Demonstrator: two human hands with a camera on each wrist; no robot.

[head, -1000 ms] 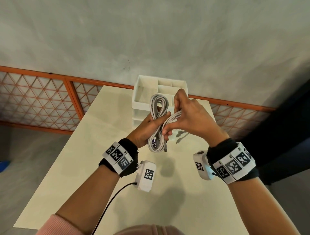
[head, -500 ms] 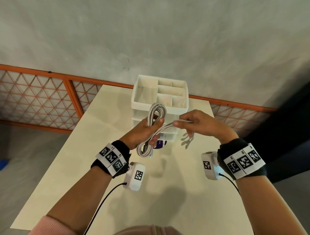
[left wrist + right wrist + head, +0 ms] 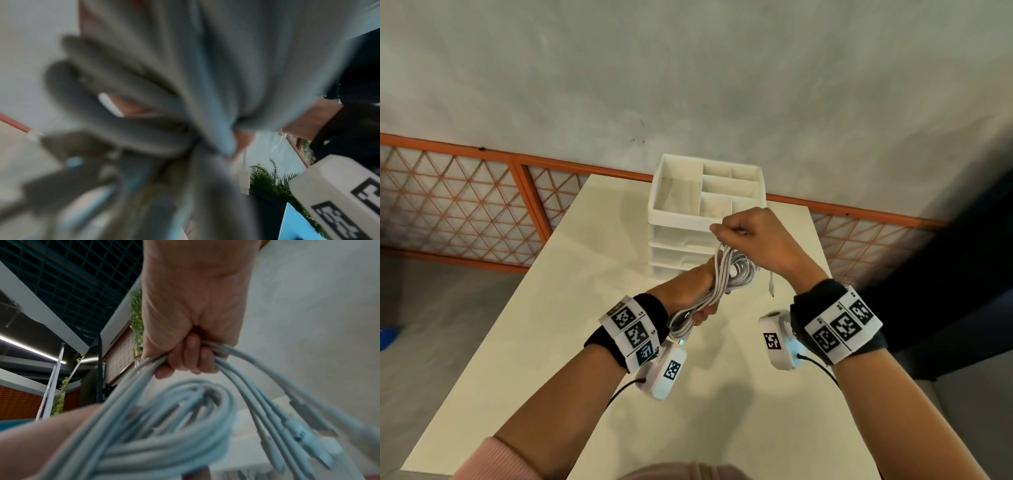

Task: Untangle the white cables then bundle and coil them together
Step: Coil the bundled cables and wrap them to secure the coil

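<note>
A bundle of white cables [image 3: 726, 274] hangs in the air above the cream table [image 3: 551, 342]. My left hand [image 3: 697, 294] grips the folded bundle around its middle, with a loop sticking out below near my wrist. My right hand [image 3: 743, 231] is a fist above it, clutching the loose cable ends [image 3: 205, 352]. In the right wrist view several plug ends [image 3: 298, 431] fan out to the right of the coil [image 3: 164, 426]. One plug [image 3: 773, 286] dangles under my right wrist. The left wrist view shows only blurred cable [image 3: 144, 113] close to the lens.
A white drawer organiser [image 3: 705, 205] with open top compartments stands at the table's far end, right behind my hands. An orange lattice railing [image 3: 465, 205] and a grey wall lie beyond. The table's left edge runs diagonally.
My right hand has swung the loose ends up and over the bundle, from out at the right to above the left hand. The left hand has tilted the bundle toward me.
</note>
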